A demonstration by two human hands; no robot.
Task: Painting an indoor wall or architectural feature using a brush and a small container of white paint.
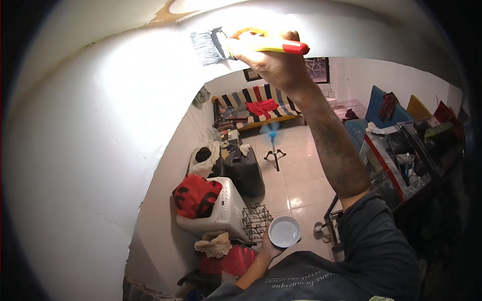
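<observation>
My right hand point(276, 62) is raised overhead, its fingers wrapped around a wide paintbrush point(295, 47) with a yellow and red handle. The bristles point left and lie against or very close to the white painted surface point(124, 75), which glares under strong light. Lower down, in front of my body, my left hand point(269, 244) holds a round white tub point(285, 231) from its side and below. Pale liquid, seemingly white paint, lies inside the tub. A brown unpainted-looking patch point(169, 14) shows above the brush, near the ceiling.
Below stand a white washing machine point(214, 222) with a red cloth point(196, 195), a wire rack point(256, 222) and a blue stand fan point(273, 141) on the tiled floor. A striped sofa point(256, 94) is at the back. Cluttered furniture point(403, 165) lines the right.
</observation>
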